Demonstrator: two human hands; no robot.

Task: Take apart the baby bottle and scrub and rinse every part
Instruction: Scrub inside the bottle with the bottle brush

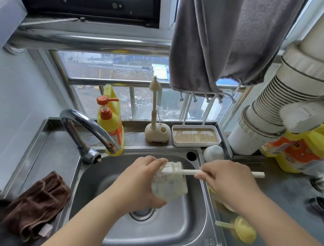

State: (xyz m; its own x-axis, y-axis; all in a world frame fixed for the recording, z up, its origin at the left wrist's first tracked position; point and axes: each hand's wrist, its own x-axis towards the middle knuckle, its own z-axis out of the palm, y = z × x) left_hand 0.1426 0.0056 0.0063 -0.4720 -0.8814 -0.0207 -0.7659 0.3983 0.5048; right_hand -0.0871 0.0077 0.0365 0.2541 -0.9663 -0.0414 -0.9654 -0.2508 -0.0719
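Over the sink (185,235), the left hand (140,182) grips the bottle body (168,182) while the right hand (221,178) fingers pinch the brush handle (190,172), scrubbing inside. Bottle already dismantled; yellow straw part (241,229) on the right surface looks unwashed. Rinsing remains.

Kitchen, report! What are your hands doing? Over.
Left hand grips bottle over sink. Right hand holds brush inside it. Nothing blocking.
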